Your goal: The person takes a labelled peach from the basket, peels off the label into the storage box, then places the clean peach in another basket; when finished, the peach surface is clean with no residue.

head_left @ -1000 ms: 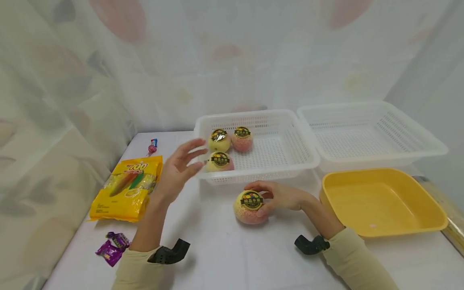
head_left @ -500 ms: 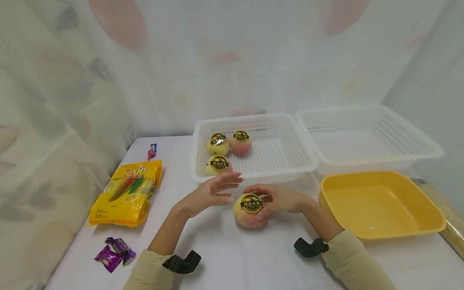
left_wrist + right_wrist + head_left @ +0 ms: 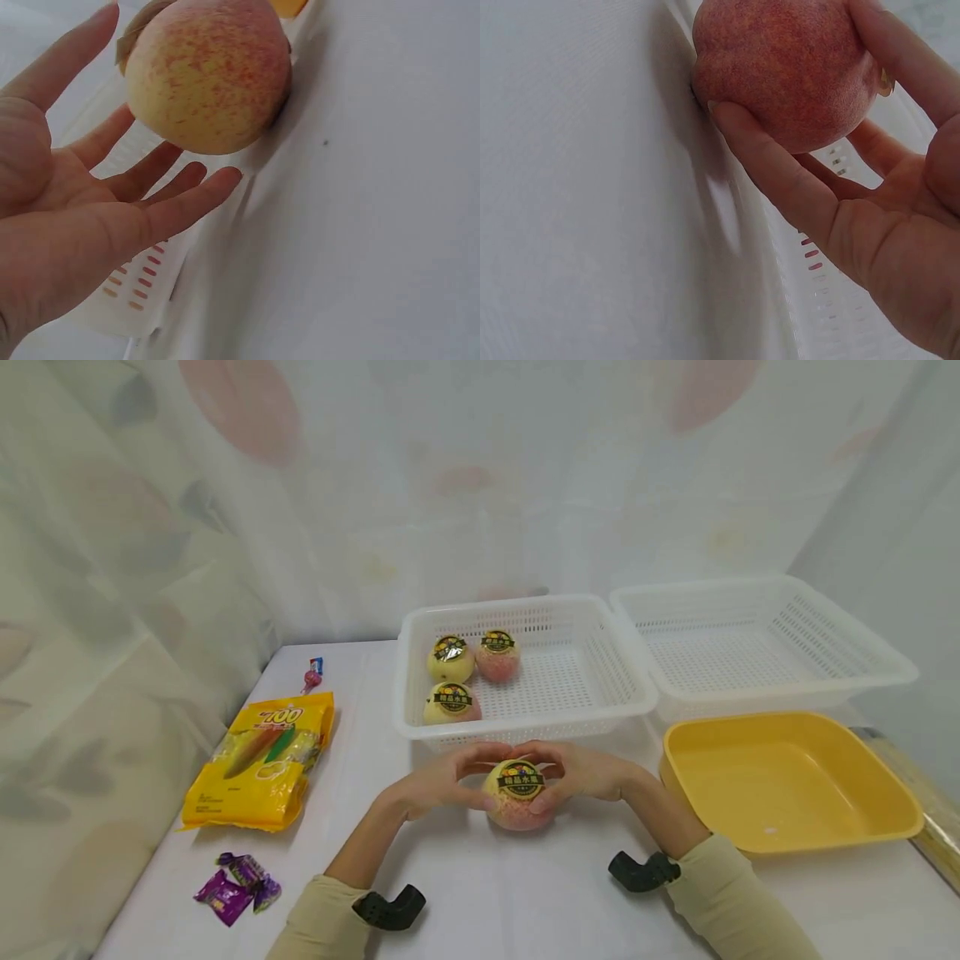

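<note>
A yellow-pink peach [image 3: 517,810] with a black label sits on the white table in front of the left basket. My right hand [image 3: 588,772] holds its right side, the thumb near the label and the fingers curled round the back; the right wrist view shows fingers against the peach [image 3: 787,67]. On the other side my left hand [image 3: 442,783] reaches to the peach with thumb and fingers spread. In the left wrist view, a gap separates its palm from the peach [image 3: 210,82]; whether its fingertips touch is unclear.
Three labelled peaches [image 3: 452,703] lie in the left part of a white basket [image 3: 525,727]. Right of it stand another white basket [image 3: 780,693] and a yellow tub [image 3: 787,843]. A yellow candy bag [image 3: 262,760], purple wrapped sweets [image 3: 228,893] and a lollipop [image 3: 312,678] lie left.
My left hand has come down and right from beside the left basket to the peach's left side. The right hand has stayed on the peach, which has hardly moved.
</note>
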A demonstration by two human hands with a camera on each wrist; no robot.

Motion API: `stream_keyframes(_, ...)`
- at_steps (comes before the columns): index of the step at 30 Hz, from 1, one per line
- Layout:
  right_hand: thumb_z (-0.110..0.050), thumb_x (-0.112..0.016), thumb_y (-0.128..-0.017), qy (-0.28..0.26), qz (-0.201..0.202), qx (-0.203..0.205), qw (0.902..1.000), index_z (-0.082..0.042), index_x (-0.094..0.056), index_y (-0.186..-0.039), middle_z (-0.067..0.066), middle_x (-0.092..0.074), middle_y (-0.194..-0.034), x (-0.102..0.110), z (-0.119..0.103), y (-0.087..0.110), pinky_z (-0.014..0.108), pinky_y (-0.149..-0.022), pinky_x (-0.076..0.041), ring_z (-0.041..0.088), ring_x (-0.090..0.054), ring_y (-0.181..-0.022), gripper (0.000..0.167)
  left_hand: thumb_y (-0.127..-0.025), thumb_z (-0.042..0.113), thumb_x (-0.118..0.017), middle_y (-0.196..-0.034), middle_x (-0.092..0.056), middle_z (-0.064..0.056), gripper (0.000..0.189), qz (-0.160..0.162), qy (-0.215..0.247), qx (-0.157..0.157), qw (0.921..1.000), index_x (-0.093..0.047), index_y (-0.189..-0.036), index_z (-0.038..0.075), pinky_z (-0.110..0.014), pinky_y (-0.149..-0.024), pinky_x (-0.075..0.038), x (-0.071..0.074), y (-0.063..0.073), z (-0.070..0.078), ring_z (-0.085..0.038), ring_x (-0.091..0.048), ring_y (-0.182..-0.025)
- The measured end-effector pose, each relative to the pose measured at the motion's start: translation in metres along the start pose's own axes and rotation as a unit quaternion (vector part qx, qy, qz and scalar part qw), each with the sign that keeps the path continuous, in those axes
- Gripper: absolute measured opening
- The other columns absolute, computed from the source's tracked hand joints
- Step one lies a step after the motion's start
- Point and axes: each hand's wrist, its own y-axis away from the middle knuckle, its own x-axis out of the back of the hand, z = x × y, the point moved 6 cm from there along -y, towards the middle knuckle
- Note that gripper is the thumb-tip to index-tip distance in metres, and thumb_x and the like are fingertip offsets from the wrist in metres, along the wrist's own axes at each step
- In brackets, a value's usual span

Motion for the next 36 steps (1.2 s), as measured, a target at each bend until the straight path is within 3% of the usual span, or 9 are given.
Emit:
stream_keyframes(6,-0.022,-0.077,-0.079,-0.006,-0.001,0.003,1.0000,-0.012,-0.043,-0.140,0.007,-0.048,-0.135,0.000,0.000,0.000,0.037,-0.101,-0.041,0.025,-0.043,-0.124,0.071,-0.079,0.006,-0.077,-0.141,-0.045,-0.005,0.072,0.021,-0.033,-0.007,0.9992,-0.042,-0.142,0.008,-0.043,-0.106,-0.034,-0.002,-0.004,-0.002,-0.026,-0.039,-0.130)
stream_keyframes(10,-0.025,-0.075,-0.082,-0.007,0.002,-0.022,0.9997,-0.015,-0.037,-0.145,0.011,-0.044,-0.139,0.003,0.001,0.003,0.039,-0.097,-0.045,0.029,-0.042,-0.126,0.073,-0.078,0.003,-0.077,-0.139,-0.047,-0.005,0.069,0.026,-0.046,-0.008,0.9986,-0.046,-0.139,0.007,-0.040,-0.106,-0.034,-0.002,-0.005,-0.001,-0.025,-0.041,-0.129)
stream_keyframes(16,-0.031,-0.062,-0.093,-0.031,0.102,-0.035,0.9936,-0.005,-0.040,-0.143,0.017,-0.045,-0.139,0.018,-0.009,0.011,0.043,-0.091,-0.050,0.034,-0.047,-0.122,0.060,-0.079,0.004,-0.077,-0.138,-0.048,-0.004,0.068,0.024,-0.043,0.010,0.9988,-0.046,-0.139,0.007,-0.040,-0.106,-0.034,-0.003,-0.005,-0.003,-0.026,-0.041,-0.128)
stream_keyframes(18,-0.034,-0.060,-0.095,-0.042,0.138,-0.047,0.9884,-0.001,-0.046,-0.137,0.018,-0.051,-0.132,0.022,-0.011,0.013,0.042,-0.085,-0.053,0.033,-0.052,-0.114,0.056,-0.079,0.004,-0.076,-0.138,-0.048,-0.005,0.067,0.022,-0.042,0.010,0.9988,-0.046,-0.139,0.007,-0.040,-0.106,-0.035,-0.003,-0.005,-0.003,-0.026,-0.042,-0.128)
stream_keyframes(22,-0.038,-0.059,-0.094,-0.044,0.163,-0.092,0.9814,0.005,-0.057,-0.120,0.016,-0.062,-0.106,0.024,-0.010,0.015,0.033,-0.072,-0.055,0.024,-0.061,-0.090,0.050,-0.079,0.002,-0.076,-0.138,-0.048,-0.005,0.067,0.021,-0.044,0.008,0.9988,-0.046,-0.138,0.007,-0.039,-0.105,-0.036,-0.003,-0.005,-0.003,-0.026,-0.042,-0.128)
stream_keyframes(27,-0.033,-0.058,-0.096,-0.075,0.149,-0.131,0.9771,0.007,-0.062,-0.109,0.010,-0.065,-0.086,0.023,-0.005,0.018,0.026,-0.061,-0.055,0.017,-0.065,-0.070,0.042,-0.079,0.001,-0.076,-0.138,-0.048,-0.006,0.067,0.018,-0.048,0.006,0.9987,-0.046,-0.138,0.006,-0.039,-0.104,-0.037,-0.003,-0.005,-0.001,-0.027,-0.042,-0.128)
stream_keyframes(31,-0.029,-0.057,-0.096,-0.103,0.122,-0.140,0.9771,0.007,-0.063,-0.109,0.010,-0.066,-0.084,0.019,-0.003,0.017,0.028,-0.062,-0.057,0.017,-0.067,-0.070,0.039,-0.078,0.000,-0.075,-0.138,-0.048,-0.006,0.067,0.018,-0.049,0.009,0.9986,-0.046,-0.138,0.006,-0.038,-0.103,-0.039,-0.004,-0.005,0.000,-0.028,-0.042,-0.128)
stream_keyframes(36,-0.027,-0.060,-0.095,-0.122,0.117,-0.140,0.9756,0.005,-0.065,-0.107,0.010,-0.066,-0.084,0.017,-0.004,0.017,0.028,-0.063,-0.057,0.017,-0.067,-0.070,0.035,-0.078,0.001,-0.075,-0.137,-0.048,-0.006,0.067,0.019,-0.049,0.010,0.9986,-0.046,-0.138,0.006,-0.037,-0.100,-0.042,-0.004,-0.004,0.000,-0.028,-0.042,-0.128)
